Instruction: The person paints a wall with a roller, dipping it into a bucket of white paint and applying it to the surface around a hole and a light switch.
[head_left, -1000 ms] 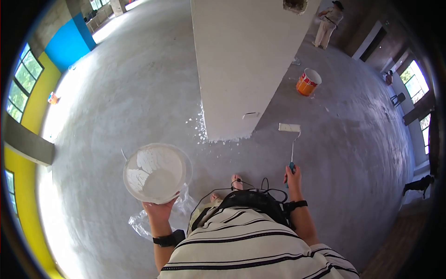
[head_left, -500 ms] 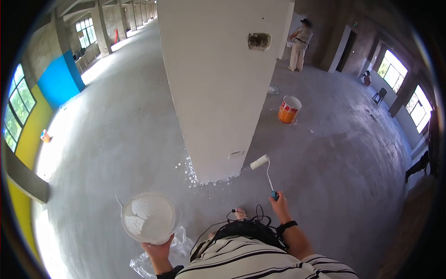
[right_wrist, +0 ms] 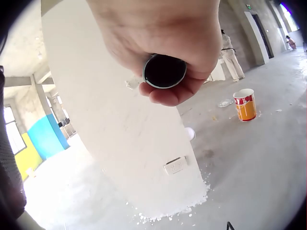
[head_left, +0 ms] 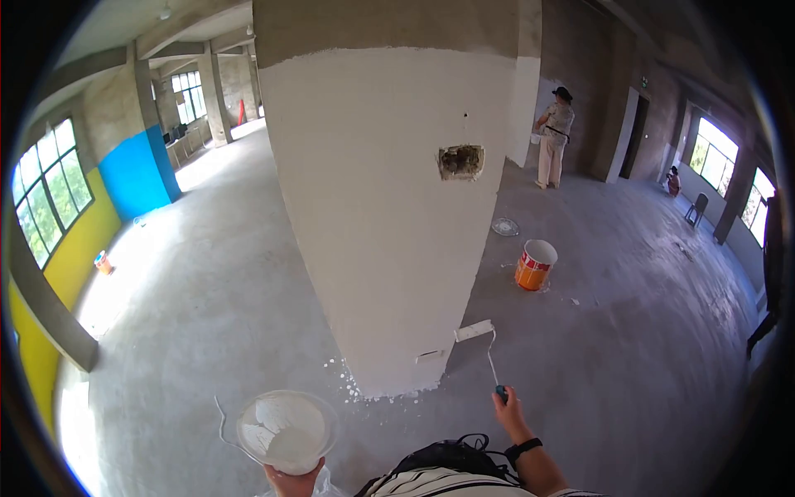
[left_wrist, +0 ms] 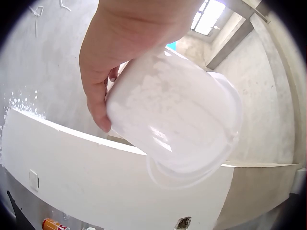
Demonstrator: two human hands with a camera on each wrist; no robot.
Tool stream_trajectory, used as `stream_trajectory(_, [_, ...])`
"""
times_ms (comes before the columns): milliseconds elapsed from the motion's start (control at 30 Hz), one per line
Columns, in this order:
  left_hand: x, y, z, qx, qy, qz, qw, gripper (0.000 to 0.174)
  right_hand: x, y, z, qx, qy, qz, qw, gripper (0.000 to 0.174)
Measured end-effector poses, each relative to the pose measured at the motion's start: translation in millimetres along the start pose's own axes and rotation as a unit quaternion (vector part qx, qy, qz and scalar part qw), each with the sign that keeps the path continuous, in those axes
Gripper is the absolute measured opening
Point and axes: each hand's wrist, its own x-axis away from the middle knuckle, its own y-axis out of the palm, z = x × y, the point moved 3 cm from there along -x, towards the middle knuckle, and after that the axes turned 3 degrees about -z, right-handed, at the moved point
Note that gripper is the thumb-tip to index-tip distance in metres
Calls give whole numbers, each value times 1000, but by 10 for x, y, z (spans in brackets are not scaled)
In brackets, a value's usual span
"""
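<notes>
My left hand [head_left: 296, 482] holds a white plastic bucket [head_left: 281, 407] from below, its mouth towards my head, white paint inside. In the left wrist view, the fingers of the left hand [left_wrist: 132, 36] curl at the base of the smooth bucket [left_wrist: 175, 103]. My right hand [head_left: 512, 416] grips the dark teal handle of a paint roller [head_left: 474, 330]. The white roller sleeve lies nearly level, its left end overlapping the lower right edge of the white-coated pillar [head_left: 373, 207]. In the right wrist view, curled fingers wrap the handle's round butt end [right_wrist: 164, 72]; the sleeve shows only partly there.
An orange and white paint bucket [head_left: 536, 267] stands on the floor beyond the roller, near a round lid-like disc [head_left: 505, 227]. Farther back stands a person [head_left: 556, 137]. The pillar has a rough hole [head_left: 461, 163] and a low wall box [head_left: 430, 357]. White splatters [head_left: 356, 385] ring its foot.
The head view has tilted up, showing more of the pillar. The roller has swung left to the pillar's edge, its sleeve tilting and then levelling. The bucket stays in my left hand.
</notes>
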Motion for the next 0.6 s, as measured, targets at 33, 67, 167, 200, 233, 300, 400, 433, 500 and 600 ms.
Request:
stream_trajectory(33, [-16, 23, -47, 2, 5, 2, 1000, 67, -54, -68, -68, 20, -29, 17, 999, 45])
stream_trajectory(67, [-31, 43, -91, 11, 7, 13, 1000, 67, -129, -119, -130, 40, -58, 33, 997, 44])
stream_trajectory(167, [-18, 151, -213, 15, 23, 46, 999, 67, -382, -209, -155, 14, -101, 49, 994, 42])
stream_trajectory(200, [3, 175, -238, 10, 33, 64, 997, 67, -446, -232, -188, 14, -102, 43, 994, 42])
stream_trajectory(233, [33, 200, -261, 10, 37, 69, 997, 67, -516, -248, -225, -27, -105, 21, 994, 41])
stream_trajectory(300, [94, 261, -276, -2, 51, 68, 996, 67, -687, -263, -343, -69, -110, -7, 992, 40])
stream_trajectory(400, [189, 322, -295, 3, 62, 81, 995, 67, -930, -260, -473, -24, -74, -3, 997, 38])
stream_trajectory(433, [224, 336, -305, 3, 62, 84, 995, 67, -991, -264, -534, -35, -82, -1, 996, 37])
stream_trajectory(500, [289, 375, -301, 12, 75, 83, 994, 66, -1122, -277, -686, -47, -89, -1, 995, 36])
stream_trajectory(600, [367, 427, -310, 10, 128, 129, 983, 65, -1367, -318, -1120, -150, -153, 1, 977, 29])
